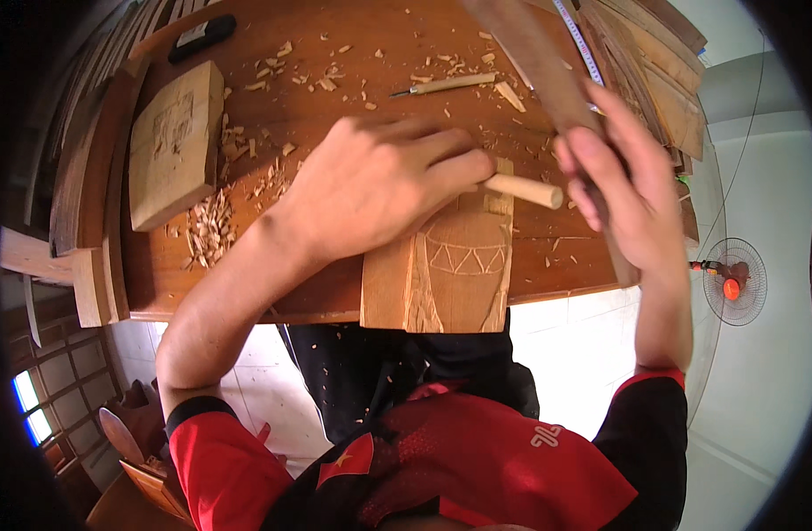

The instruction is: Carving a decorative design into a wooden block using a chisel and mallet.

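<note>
My left hand [397, 177] is closed round a carving tool, whose pale round wooden handle [530, 190] sticks out to the right. Its working end is hidden under the hand. Beneath it, a wooden board [388, 288] with a carved zigzag band and curved outlines lies at the table's near edge. My right hand [623, 181] grips a long brown wooden bar [534, 62], slightly blurred, just right of the handle end. Bar and handle are apart.
The brown table [309, 150] bears a pale wood block [176, 146], a shavings pile [211, 232], another carving tool [450, 84], a black object [203, 38] and a measuring tape [580, 40]. Planks [649, 75] line both sides. A fan [733, 283] stands at right.
</note>
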